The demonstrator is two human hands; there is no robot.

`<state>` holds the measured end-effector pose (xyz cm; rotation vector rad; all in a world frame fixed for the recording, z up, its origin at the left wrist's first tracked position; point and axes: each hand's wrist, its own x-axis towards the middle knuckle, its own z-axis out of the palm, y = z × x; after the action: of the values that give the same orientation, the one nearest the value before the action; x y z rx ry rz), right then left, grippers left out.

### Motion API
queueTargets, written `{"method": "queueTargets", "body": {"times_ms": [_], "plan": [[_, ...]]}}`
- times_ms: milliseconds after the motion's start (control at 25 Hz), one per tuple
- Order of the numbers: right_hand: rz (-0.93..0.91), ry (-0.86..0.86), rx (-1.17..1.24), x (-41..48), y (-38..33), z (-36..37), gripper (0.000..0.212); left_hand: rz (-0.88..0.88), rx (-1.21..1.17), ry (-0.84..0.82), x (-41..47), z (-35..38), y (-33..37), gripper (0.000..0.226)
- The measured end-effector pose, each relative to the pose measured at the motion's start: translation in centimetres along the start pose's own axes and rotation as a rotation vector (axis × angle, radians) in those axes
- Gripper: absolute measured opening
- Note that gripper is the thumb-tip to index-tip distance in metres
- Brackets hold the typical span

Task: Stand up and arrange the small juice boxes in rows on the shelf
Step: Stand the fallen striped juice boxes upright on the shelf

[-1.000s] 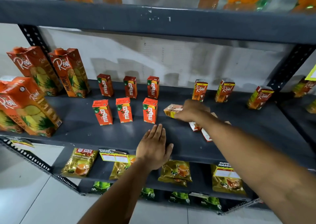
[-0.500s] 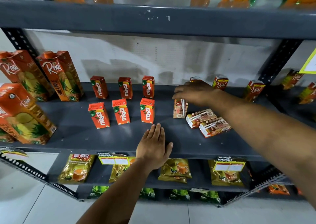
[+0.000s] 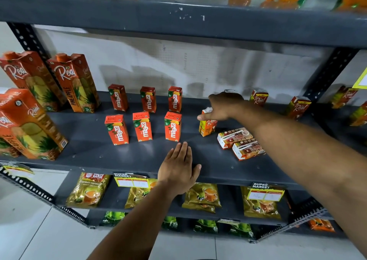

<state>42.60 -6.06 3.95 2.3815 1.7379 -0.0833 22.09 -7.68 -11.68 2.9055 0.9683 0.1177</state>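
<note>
Six small red Maaza boxes stand in two rows of three, the nearest front one [image 3: 172,126] by my left hand. A small Real juice box [image 3: 207,127] stands upright to their right, front facing me; my right hand [image 3: 224,107] grips its top with thumb and fingers. Two more Real boxes [image 3: 234,137] [image 3: 248,149] lie flat just right of it. Behind, Real boxes [image 3: 259,98] [image 3: 298,107] stand at the back, and another is mostly hidden by my right hand. My left hand [image 3: 178,166] rests flat and open on the shelf's front edge [image 3: 119,160].
Tall Real pineapple cartons [image 3: 76,83] [image 3: 29,124] stand at the shelf's left end. The upper shelf [image 3: 178,19] hangs low overhead with orange bottles on it. Gold tea packets [image 3: 87,190] and price tags [image 3: 132,181] fill the shelf below. A slotted upright [image 3: 327,75] bounds the right.
The small Real box under my right hand has turned from back-facing to front-facing and stands upright. My right hand has closed on its top. My left hand has stayed put.
</note>
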Motion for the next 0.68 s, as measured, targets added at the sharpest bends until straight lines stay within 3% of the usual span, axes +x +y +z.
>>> {"method": "queueTargets", "body": {"times_ms": [120,200,360,520,680], "plan": [[0.028,-0.119,0.267,0.4,2.4,-0.3,0.111,0.008,0.007,0.011,0.0,0.1,0.0,0.073],[0.051,-0.228,0.357,0.2,5.0,0.2,0.104,0.004,0.009,0.012,0.1,0.2,0.0,0.073],[0.087,-0.465,0.148,-1.6,7.9,4.4,0.072,0.001,-0.001,0.013,0.1,0.2,0.0,0.073],[0.009,-0.334,0.216,-2.7,7.9,5.9,0.062,0.007,0.002,0.003,0.1,0.2,0.0,0.074],[-0.037,-0.307,0.123,-2.8,7.5,5.8,0.063,0.002,0.007,0.007,0.1,0.1,0.1,0.084]]}}
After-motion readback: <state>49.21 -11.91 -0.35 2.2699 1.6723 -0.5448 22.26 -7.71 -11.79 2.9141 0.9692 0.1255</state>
